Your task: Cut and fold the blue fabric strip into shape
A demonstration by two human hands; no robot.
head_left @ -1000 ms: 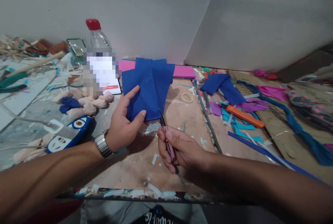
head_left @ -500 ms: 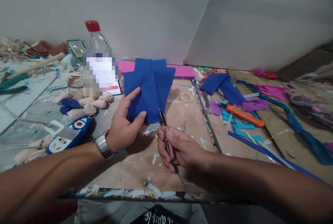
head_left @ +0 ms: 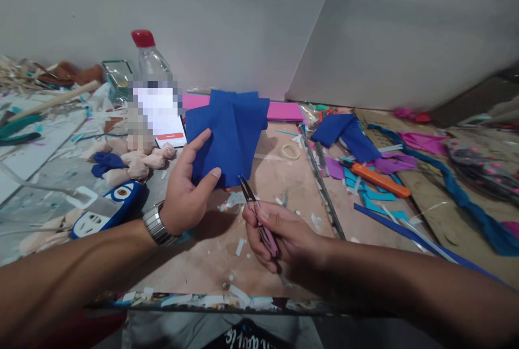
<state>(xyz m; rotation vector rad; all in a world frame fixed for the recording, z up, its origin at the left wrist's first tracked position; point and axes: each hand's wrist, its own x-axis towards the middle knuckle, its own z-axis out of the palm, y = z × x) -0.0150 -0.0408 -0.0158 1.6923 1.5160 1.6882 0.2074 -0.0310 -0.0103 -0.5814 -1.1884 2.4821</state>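
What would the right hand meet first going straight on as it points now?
Probably the blue fabric, at its lower edge: the right hand holds small scissors whose tips point at it. Depth is unclear; they may already touch.

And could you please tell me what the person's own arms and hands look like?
The left hand and right hand are ungloved, and no sleeves show on the forearms. A wide, silver-coloured metal link band circles the left wrist; none shows on the right.
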